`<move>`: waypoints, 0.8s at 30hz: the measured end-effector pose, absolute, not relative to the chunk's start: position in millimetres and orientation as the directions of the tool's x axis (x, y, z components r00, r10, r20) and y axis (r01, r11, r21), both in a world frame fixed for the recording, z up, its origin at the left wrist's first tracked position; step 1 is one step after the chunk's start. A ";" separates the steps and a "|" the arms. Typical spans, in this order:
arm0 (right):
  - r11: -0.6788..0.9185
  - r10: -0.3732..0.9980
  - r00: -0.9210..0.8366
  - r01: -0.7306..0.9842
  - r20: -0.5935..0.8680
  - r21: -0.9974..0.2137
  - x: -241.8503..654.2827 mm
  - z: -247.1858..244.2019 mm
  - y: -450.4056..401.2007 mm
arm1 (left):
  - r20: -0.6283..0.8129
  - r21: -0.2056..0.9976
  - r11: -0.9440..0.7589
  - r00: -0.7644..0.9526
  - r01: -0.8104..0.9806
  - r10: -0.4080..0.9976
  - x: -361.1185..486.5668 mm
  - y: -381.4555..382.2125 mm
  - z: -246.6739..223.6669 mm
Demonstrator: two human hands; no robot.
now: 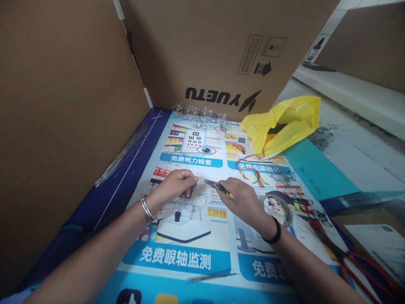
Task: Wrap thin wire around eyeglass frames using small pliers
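Observation:
Near the middle of the printed sheet, my left hand (181, 183) is closed in a pinch on a thin wire loop (200, 180); a silver bangle is on that wrist. My right hand (239, 198) is wrapped round pliers (215, 184) with dark jaws and a yellow handle. The jaws point left, toward my left fingertips, with a small gap between. Whether they grip the wire is too small to tell. More thin bent wire (194, 210) shows below my left hand.
Cardboard walls (202, 55) stand behind and left. A yellow bag (284, 122), coloured cords (257, 177) and a tape roll (278, 209) lie to the right. Red-handled scissors (351, 257) are at lower right. Wire pieces (209, 116) line the back; straight wires (126, 152) lie left.

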State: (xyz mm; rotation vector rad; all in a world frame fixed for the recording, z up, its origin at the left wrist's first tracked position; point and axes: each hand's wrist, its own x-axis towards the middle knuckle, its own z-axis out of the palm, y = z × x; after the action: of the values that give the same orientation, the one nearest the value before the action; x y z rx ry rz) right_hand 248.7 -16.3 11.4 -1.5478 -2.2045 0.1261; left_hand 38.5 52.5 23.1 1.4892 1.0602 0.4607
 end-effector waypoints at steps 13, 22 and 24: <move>0.435 0.831 -0.405 0.900 0.382 0.008 242.3 10.8 -19.6 | -0.275 0.935 0.082 0.559 0.345 0.782 38.8 51.6 11.4; 0.418 0.821 -0.441 0.897 0.363 0.145 243.6 12.0 -19.5 | -0.328 0.908 0.112 0.521 0.403 0.788 40.9 49.2 20.5; 0.415 0.820 -0.443 0.896 0.363 0.157 243.3 12.7 -19.7 | -0.334 0.906 0.116 0.518 0.407 0.788 41.3 48.8 20.8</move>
State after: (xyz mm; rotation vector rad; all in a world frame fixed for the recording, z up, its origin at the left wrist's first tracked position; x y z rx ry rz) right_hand 243.3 -19.7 12.7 -1.5091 -2.4409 -0.4847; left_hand 41.3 48.8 20.8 1.5037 1.0803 0.3784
